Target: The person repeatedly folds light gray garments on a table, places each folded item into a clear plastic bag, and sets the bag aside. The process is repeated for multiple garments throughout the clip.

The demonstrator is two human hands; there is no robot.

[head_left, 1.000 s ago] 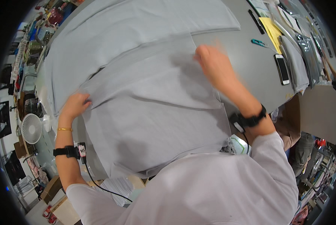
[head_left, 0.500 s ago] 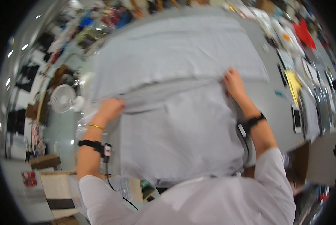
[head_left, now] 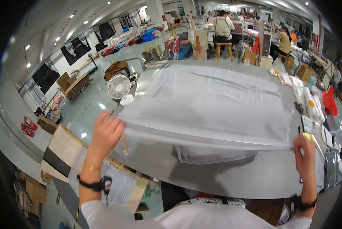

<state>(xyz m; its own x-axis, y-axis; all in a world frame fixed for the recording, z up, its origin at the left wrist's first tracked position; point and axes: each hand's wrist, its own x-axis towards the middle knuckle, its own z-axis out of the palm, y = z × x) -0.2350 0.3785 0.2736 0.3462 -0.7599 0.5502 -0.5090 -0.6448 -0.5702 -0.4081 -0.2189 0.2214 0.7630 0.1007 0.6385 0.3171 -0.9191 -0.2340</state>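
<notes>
A large light grey cloth (head_left: 209,103) lies across the grey table (head_left: 155,160), with soft creases on its far side. My left hand (head_left: 109,131) is closed on its near left corner. At the near right corner my right hand (head_left: 305,152) pinches the edge between thumb and fingers. The near edge is stretched taut between both hands and looks lifted off the table. Beneath it, a folded grey layer of cloth (head_left: 216,155) sticks out toward me; whether it belongs to the same piece is hidden.
A white fan (head_left: 119,86) stands beyond the table's left edge. Plastic-wrapped goods and a red bag (head_left: 329,101) crowd the right side. An open carton of clear sleeves (head_left: 119,185) sits below at left. Farther back, a seated person (head_left: 222,26) faces other tables.
My hands have moved farther apart, drawing the cloth's edge out wide. The part that lay toward me is mostly gone from there. My view has tilted up to the room.
</notes>
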